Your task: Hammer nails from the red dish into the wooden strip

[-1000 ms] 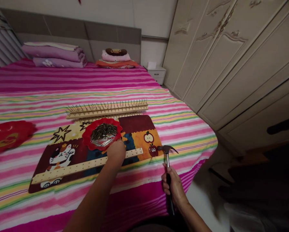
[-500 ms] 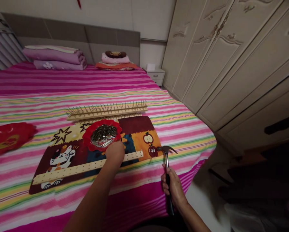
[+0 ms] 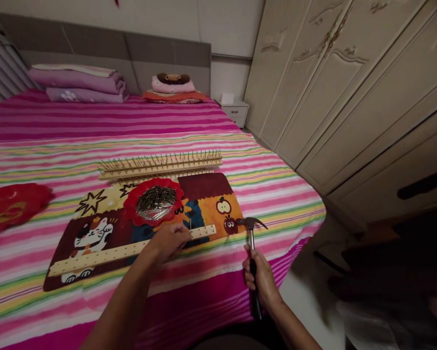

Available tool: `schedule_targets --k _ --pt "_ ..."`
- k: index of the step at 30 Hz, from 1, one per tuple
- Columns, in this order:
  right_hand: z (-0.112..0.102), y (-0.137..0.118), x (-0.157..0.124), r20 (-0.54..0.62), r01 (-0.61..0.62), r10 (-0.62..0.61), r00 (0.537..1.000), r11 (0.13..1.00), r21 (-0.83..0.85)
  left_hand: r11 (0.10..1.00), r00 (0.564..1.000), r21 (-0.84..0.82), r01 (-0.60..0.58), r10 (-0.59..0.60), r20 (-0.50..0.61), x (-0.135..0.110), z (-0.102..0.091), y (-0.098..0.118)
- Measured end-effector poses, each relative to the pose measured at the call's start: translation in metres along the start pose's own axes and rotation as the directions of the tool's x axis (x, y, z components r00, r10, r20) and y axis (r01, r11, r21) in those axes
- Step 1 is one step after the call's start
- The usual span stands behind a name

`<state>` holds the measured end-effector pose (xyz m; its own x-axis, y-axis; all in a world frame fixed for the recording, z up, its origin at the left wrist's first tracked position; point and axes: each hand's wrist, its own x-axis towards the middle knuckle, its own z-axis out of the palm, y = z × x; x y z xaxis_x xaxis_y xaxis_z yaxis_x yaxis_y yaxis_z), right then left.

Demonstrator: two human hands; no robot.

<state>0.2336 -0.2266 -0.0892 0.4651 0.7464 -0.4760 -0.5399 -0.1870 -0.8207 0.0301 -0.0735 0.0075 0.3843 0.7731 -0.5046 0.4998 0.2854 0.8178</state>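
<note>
- The drilled wooden strip [image 3: 119, 252] lay slantwise across a patterned mat [image 3: 229, 187], and served as the landmark for everything else.
- Over the strip's right half, the left hand [image 3: 172, 239] had its fingers drawn together in what looked like a pinch on a single nail [image 3: 190, 224], which stood about upright; whether its point sat in a hole was hidden.
- The right hand [image 3: 260, 272] was wrapped around the handle of a hammer [image 3: 252, 232], just beyond the strip's right end, the head apart from the wood.
- Doing this well probably meant a light, steady pinch, the nail kept square to the strip, and its tip felt into the hole rather than forced.
- Keeping the hammer head off to the strip's side seemed wise while fingertips were so close to the wood.
- A few standing nails [image 3: 213, 228] at the strip's right end offered a guide for angle.
- Behind the strip's middle, a scalloped red bowl [image 3: 130, 214] held a tangled heap of loose nails [image 3: 156, 200], within easy reach of the left hand.
- Beyond the strip's left end lay a second red dish [image 3: 12, 206], yellow-patterned.
</note>
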Motion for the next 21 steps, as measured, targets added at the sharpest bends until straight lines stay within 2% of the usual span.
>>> schedule_targets --k 2,5,7,13,17,21 --pt "0.000 0.000 0.000 0.001 -0.001 0.001 1.000 1.000 0.000 0.993 1.000 -0.121 -0.008 0.008 0.003 -0.002 0.006 -0.008" --pt "0.000 0.000 -0.001 0.005 -0.004 0.004 1.000 1.000 0.000 0.961 0.998 -0.274 -0.027 0.011 -0.059 -0.003 0.011 -0.018" --pt "0.000 0.000 -0.001 0.006 -0.006 0.006 1.000 1.000 0.000 0.943 0.998 -0.332 -0.025 0.002 -0.069 -0.005 0.012 -0.022" --pt "0.001 -0.001 -0.001 0.005 -0.012 0.012 1.000 1.000 0.001 0.942 0.997 -0.335 -0.020 -0.008 -0.081 -0.015 0.009 -0.025" --pt "0.001 -0.002 -0.001 0.004 -0.017 0.017 1.000 1.000 0.003 0.920 0.999 -0.391 -0.040 0.022 -0.049 -0.019 0.010 -0.023" --pt "0.001 -0.003 -0.002 0.007 -0.012 0.012 1.000 1.000 0.004 0.938 0.998 -0.346 -0.018 -0.003 -0.062 -0.021 0.009 -0.021"
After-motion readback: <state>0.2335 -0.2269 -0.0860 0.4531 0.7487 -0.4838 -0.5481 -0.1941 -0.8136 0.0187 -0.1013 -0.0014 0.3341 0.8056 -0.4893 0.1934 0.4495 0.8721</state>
